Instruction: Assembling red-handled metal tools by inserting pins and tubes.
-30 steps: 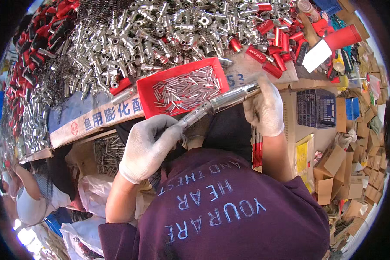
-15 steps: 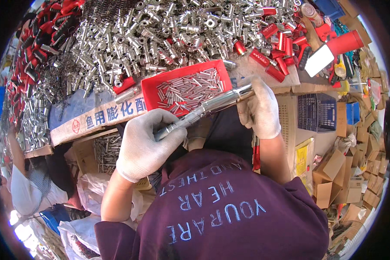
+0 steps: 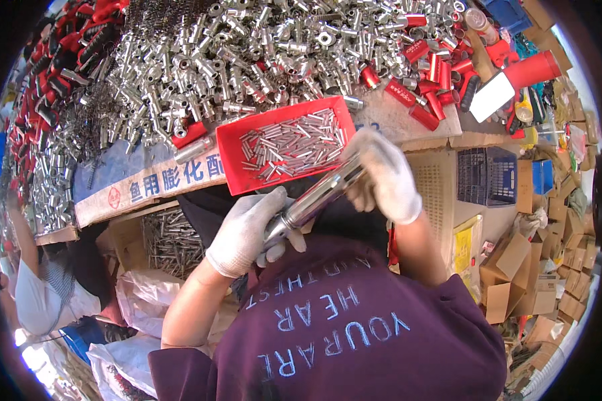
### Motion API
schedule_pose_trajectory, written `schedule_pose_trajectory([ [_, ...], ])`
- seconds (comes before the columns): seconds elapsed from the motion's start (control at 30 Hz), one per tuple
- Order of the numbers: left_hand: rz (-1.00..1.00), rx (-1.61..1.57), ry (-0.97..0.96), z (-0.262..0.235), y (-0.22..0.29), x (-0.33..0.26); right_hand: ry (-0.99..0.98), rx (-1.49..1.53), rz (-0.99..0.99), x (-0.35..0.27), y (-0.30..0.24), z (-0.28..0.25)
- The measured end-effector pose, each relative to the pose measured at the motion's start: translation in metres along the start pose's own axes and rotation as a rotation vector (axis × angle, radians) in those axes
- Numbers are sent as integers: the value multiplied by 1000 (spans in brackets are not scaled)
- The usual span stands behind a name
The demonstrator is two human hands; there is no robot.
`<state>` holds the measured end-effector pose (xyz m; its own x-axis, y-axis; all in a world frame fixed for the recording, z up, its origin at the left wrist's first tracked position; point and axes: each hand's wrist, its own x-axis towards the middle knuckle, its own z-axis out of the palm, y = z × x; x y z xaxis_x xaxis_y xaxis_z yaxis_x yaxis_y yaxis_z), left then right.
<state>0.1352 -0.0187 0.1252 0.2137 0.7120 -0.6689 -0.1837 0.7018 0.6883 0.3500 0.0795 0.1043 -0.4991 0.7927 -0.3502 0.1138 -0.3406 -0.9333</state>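
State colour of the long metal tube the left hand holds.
Shiny silver tube, best in head view.

Shiny silver metal tube [image 3: 321, 195], held aslant, right end farther forward

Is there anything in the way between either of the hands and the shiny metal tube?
Nothing visible beyond the white gloves they wear. The left hand grips the metal tube near its lower end; the right hand, blurred, is around the upper end. The red tray lies beyond, not between.

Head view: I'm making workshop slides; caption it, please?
Gloved left hand grips a shiny metal tube, right hand at its far end, near a red tray of metal pins.
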Motion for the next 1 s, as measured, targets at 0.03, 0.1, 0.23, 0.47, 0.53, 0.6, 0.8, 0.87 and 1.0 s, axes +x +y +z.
schedule_pose_trajectory([
  [0.03, -20, -42, -18, 1, -2, 3, -48, -11, 15, -3, 0, 7],
  [0.1, 2, -35, -32, 3, -8, 5, -47, 39, 43, -5, 2, 19],
  [0.23, 74, -167, 66, 7, -12, 4, -54, 42, -32, -9, 4, 27],
  [0.47, 136, -198, 48, 23, -3, -3, -20, -185, -252, 2, 11, 30],
  [0.53, 119, -203, 67, 28, 2, -4, -32, -150, -238, 3, 14, 30],
  [0.6, 104, -229, 25, 25, 0, -1, -45, -89, -196, 4, 16, 29],
  [0.8, 57, -370, -121, 15, -7, 2, -133, -74, -311, 5, 14, 24],
  [0.87, 65, -403, -155, 14, -11, 4, -153, -86, -330, 4, 12, 21],
  [1.0, 101, -370, -130, 12, -11, 1, -192, -63, -333, 3, 13, 23],
])
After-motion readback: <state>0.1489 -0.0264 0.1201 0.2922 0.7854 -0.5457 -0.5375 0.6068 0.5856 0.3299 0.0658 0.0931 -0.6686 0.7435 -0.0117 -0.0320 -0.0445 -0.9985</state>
